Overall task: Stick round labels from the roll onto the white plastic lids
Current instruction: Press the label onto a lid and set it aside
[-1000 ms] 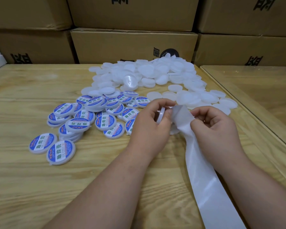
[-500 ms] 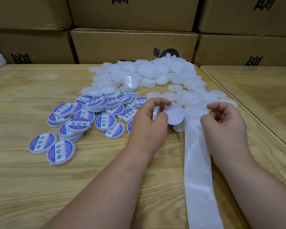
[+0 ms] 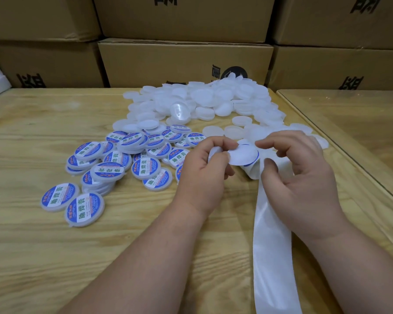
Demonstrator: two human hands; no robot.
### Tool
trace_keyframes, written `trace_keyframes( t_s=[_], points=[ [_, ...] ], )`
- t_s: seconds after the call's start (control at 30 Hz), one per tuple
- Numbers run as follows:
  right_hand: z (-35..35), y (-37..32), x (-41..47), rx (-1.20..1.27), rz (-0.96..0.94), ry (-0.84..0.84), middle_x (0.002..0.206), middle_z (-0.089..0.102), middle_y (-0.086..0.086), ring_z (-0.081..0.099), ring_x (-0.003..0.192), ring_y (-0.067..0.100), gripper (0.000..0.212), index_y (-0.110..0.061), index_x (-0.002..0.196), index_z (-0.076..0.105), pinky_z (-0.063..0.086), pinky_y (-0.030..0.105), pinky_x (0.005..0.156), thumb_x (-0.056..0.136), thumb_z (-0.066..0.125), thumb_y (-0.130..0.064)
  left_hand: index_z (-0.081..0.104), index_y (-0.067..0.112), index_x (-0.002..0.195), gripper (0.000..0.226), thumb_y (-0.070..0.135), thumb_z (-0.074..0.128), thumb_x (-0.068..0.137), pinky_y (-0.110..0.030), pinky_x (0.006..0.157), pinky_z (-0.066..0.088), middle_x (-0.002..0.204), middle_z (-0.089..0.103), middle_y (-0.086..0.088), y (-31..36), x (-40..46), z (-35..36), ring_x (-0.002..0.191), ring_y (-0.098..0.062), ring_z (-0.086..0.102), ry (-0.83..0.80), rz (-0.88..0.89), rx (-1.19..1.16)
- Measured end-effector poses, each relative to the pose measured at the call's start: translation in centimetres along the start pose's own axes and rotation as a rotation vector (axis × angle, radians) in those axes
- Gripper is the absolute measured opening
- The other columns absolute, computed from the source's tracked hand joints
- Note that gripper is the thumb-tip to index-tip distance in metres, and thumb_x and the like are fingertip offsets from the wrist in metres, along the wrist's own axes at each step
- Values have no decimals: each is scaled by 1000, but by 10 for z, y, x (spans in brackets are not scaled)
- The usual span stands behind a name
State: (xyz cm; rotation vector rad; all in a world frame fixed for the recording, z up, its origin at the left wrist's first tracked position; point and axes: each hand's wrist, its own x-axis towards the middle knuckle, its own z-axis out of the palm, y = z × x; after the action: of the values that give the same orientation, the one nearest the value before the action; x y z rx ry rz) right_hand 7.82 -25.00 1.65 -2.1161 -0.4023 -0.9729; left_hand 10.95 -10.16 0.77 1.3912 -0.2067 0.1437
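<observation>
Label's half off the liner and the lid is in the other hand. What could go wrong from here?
1. The round label hangs free, held only at its edge by the left hand; it could curl, or land off-centre on the lid.
2. The backing strip trails loose under the right hand and could drag nearby blank lids.
3. The labelled lids lie close, so the sticky face may catch one.
</observation>
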Motion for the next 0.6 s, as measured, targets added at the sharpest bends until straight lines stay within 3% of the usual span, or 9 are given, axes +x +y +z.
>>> trace_keyframes(
  t_s=[0.23,0.37,0.53,0.6],
  points=[
    [1,-2,0,43,48,12,97,64,-24,50,96,1,41,-43,105,62,38,12,85,80,67,-10,71,27,72,24,17,50,75,-28,61,47,78,68,3,1,2,-1,60,-20,55,-16,-12,-39],
    [0,-2,1,37,41,10,103,61,-32,53,101,3,40,-40,105,63,42,20,87,80,67,-9,72,27,72,24,18,50,75,-39,68,44,76,61,-11,2,2,0,60,-22,56,-31,-19,-28],
    [0,-6,-1,81,93,-14,96,65,-25,53,94,4,40,-45,99,62,38,9,82,80,64,-10,71,24,76,22,20,49,79,-38,68,43,77,53,-30,4,1,0,62,-27,55,-41,-8,-46],
    [2,-8,-2,121,133,-9,94,65,-26,54,91,7,40,-46,97,62,39,9,81,80,64,-11,68,20,84,20,19,48,84,-33,61,47,76,49,-40,4,0,1,62,-38,50,-56,20,-84]
  ],
)
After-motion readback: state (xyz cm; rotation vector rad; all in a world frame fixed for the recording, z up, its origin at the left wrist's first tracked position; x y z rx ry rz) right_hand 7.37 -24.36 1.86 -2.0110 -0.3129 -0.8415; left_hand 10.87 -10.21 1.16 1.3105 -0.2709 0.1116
